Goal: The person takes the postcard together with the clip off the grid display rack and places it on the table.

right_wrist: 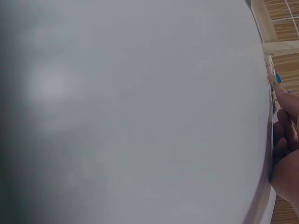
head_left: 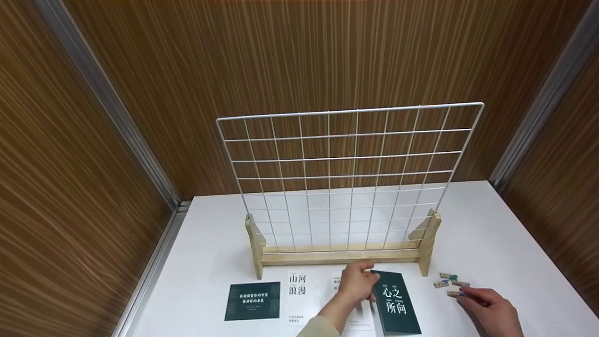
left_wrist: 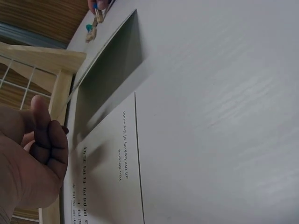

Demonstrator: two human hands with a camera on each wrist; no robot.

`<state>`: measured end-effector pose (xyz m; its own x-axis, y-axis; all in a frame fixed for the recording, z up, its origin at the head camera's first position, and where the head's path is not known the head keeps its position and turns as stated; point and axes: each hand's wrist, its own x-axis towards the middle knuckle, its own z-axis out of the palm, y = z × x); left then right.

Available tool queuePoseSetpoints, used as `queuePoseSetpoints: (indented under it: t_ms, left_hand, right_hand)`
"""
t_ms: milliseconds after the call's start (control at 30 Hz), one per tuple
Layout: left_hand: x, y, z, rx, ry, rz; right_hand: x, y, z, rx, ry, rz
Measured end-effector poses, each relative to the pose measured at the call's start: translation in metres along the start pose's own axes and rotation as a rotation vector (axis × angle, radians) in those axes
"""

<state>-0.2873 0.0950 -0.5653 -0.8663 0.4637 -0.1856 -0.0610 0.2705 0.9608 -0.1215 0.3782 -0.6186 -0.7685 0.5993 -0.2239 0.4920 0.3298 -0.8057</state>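
Note:
My left hand (head_left: 356, 284) pinches a dark green card (head_left: 398, 304) with white Chinese characters by its upper left edge, thumb on its face. In the left wrist view that card (left_wrist: 114, 60) is tilted, its left side raised off the white card beneath. My right hand (head_left: 493, 311) pinches a small wooden clothespin (head_left: 454, 294) between thumb and fingers, low over the table. Several more clothespins (head_left: 441, 284) with small coloured decorations lie just beyond its fingertips. In the right wrist view my right hand (right_wrist: 287, 123) shows only at the right edge.
A white wire grid (head_left: 344, 178) stands upright in a wooden base (head_left: 339, 257) behind the cards. Left of my left hand lie a white card (head_left: 298, 304) and a dark green card (head_left: 252, 302); another white card (head_left: 360, 323) is partly covered by my arm. Wood-patterned walls (head_left: 327, 61) enclose the white table (head_left: 201, 252).

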Motion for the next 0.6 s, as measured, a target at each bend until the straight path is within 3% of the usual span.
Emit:
queuePoseSetpoints:
  t_ms: [167,333,600]
  left_hand:
    - [0.003,0.003,-0.001,0.104,-0.017,0.02]
    - [0.006,0.011,0.0,0.206,-0.048,-0.002]
    - [0.0,0.015,-0.012,0.199,-0.053,0.03]
  right_hand:
    - [0.004,-0.001,0.0,-0.016,0.026,-0.02]
    - [0.009,-0.001,-0.001,-0.006,0.04,-0.021]
    - [0.012,0.001,-0.002,0.121,-0.043,0.051]
